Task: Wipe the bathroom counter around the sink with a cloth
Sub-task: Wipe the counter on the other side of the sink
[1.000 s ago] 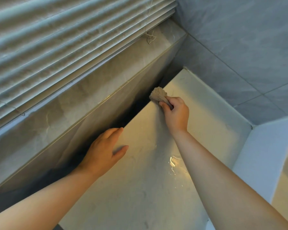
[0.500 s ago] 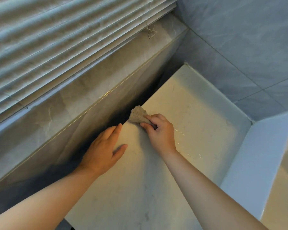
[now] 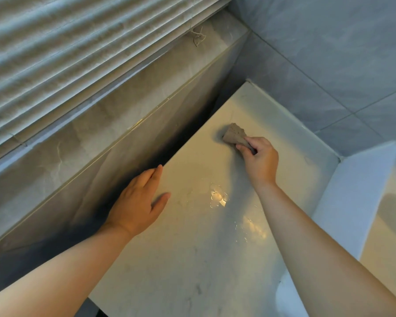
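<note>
The pale marbled counter [image 3: 192,248] fills the middle of the view, with wet patches glinting near its centre. My right hand [image 3: 260,162] grips a small bunched beige cloth [image 3: 234,133] and presses it on the counter's far part, a little in from the left edge. My left hand [image 3: 137,202] lies flat with straight fingers on the counter's left edge, holding nothing. The white sink [image 3: 361,202] rises at the right; its basin is only partly in view.
A dark gap [image 3: 183,143] runs along the counter's left edge beside a tiled ledge [image 3: 89,143] under window blinds [image 3: 78,42]. Grey wall tiles [image 3: 329,65] close off the back, with a raised lip [image 3: 293,117] along the counter's rear.
My right hand with the cloth went toward me along the left edge, then swung back out and to the right. The left hand stays put.
</note>
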`<act>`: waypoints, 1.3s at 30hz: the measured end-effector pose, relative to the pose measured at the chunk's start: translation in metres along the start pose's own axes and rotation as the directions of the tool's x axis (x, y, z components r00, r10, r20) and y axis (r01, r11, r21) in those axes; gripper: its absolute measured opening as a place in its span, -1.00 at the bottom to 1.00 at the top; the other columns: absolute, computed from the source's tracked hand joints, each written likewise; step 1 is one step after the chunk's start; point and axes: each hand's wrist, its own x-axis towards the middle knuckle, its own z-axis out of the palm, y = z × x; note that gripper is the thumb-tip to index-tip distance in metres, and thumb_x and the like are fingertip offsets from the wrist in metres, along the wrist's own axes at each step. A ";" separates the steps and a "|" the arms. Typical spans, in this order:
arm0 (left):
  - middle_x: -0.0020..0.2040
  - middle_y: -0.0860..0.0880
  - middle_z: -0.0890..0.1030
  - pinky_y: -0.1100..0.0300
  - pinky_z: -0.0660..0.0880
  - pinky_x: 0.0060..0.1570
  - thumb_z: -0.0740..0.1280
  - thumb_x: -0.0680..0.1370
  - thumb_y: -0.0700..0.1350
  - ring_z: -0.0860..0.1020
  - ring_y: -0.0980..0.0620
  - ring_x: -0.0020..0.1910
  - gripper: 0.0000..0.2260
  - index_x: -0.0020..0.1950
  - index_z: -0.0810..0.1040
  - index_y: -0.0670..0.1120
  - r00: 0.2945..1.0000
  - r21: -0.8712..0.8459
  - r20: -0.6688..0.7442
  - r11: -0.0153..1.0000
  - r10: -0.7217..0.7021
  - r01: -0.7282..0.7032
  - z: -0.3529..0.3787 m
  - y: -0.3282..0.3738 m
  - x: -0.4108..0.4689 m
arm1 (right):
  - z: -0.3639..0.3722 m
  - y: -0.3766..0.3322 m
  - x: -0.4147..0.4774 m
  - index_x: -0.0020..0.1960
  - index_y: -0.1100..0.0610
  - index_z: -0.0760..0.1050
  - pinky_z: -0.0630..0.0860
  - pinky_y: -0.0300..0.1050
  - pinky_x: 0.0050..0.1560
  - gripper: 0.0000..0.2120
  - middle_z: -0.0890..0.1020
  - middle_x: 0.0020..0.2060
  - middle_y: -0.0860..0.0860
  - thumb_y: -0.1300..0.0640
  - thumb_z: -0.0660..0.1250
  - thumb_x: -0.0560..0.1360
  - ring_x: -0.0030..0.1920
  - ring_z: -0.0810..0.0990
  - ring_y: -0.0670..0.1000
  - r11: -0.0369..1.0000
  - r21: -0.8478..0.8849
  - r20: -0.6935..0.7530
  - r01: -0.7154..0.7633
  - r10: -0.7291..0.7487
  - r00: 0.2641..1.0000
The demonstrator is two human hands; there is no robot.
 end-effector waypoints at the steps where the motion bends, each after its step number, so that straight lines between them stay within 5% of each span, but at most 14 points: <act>1: 0.47 -0.04 0.26 0.07 0.30 0.33 -0.08 0.53 0.31 0.30 -0.04 0.41 -0.32 0.56 0.05 -0.05 1.000 -0.003 -0.002 1.000 -0.001 0.001 0.000 0.001 0.000 | 0.004 0.000 -0.005 0.07 0.14 0.64 0.33 -0.49 -0.12 -0.77 0.62 -0.11 0.04 0.19 0.43 0.42 -0.11 0.53 -0.05 1.000 0.015 -0.015 -0.008 0.009 1.000; 12: 0.49 -0.06 0.23 0.07 0.27 0.35 0.06 0.57 0.18 0.27 -0.05 0.42 -0.38 0.56 0.03 -0.06 1.000 -0.014 0.016 1.000 -0.019 0.019 -0.006 0.008 -0.001 | 0.019 -0.022 -0.099 0.05 0.07 0.65 0.51 -0.23 -0.03 -0.78 0.59 -0.12 -0.10 0.21 0.45 0.41 -0.07 0.58 -0.07 0.989 0.149 0.034 -0.012 0.007 0.999; 17: 0.48 -0.07 0.24 0.08 0.27 0.34 0.10 0.58 0.15 0.28 -0.05 0.41 -0.39 0.55 0.05 -0.07 1.000 -0.008 0.003 1.000 -0.021 0.021 -0.007 0.010 -0.001 | 0.008 -0.034 -0.114 -0.03 0.06 0.67 0.50 -0.23 -0.11 -0.83 0.62 -0.20 -0.03 0.21 0.46 0.38 -0.17 0.57 -0.12 0.967 0.235 0.171 -0.100 0.060 0.983; 22: 0.48 -0.10 0.25 0.04 0.28 0.34 0.10 0.59 0.12 0.28 -0.09 0.41 -0.40 0.55 0.06 -0.11 1.000 0.022 -0.002 1.000 0.005 -0.005 -0.007 0.010 -0.002 | -0.034 -0.019 -0.082 -0.17 0.13 0.65 0.41 -0.19 -0.20 -0.86 0.59 -0.30 0.05 0.09 0.41 0.33 -0.26 0.53 0.00 0.975 0.205 -0.073 -0.082 0.099 0.992; 25: 0.52 -0.12 0.17 0.05 0.22 0.40 0.06 0.61 0.11 0.21 -0.09 0.46 -0.40 0.56 -0.01 -0.14 0.999 0.076 0.028 0.997 0.023 -0.025 -0.005 0.012 -0.001 | -0.058 -0.003 -0.051 -0.18 0.14 0.63 0.35 -0.30 -0.25 -0.89 0.55 -0.32 0.05 0.10 0.41 0.35 -0.30 0.45 -0.10 0.991 0.106 -0.145 -0.086 0.101 0.984; 30: 0.52 -0.12 0.16 0.07 0.19 0.40 0.10 0.61 0.10 0.18 -0.09 0.47 -0.39 0.55 0.00 -0.16 0.999 0.092 0.022 0.995 0.034 -0.036 -0.007 0.012 -0.002 | -0.056 0.026 -0.036 -0.14 0.14 0.64 0.31 -0.36 -0.24 -0.94 0.57 -0.26 0.10 0.18 0.41 0.40 -0.20 0.50 0.03 0.988 0.009 -0.071 -0.151 0.151 0.986; 39: 0.50 -0.08 0.22 0.05 0.18 0.44 0.31 0.53 0.08 0.17 -0.04 0.47 -0.36 0.50 0.19 -0.16 0.983 0.040 -0.041 0.983 0.178 -0.177 -0.013 0.026 -0.014 | -0.027 0.023 -0.075 0.04 0.12 0.65 0.32 -0.48 -0.22 -0.80 0.57 -0.18 0.00 0.19 0.42 0.42 -0.22 0.49 -0.09 0.975 0.096 -0.098 -0.202 0.211 0.973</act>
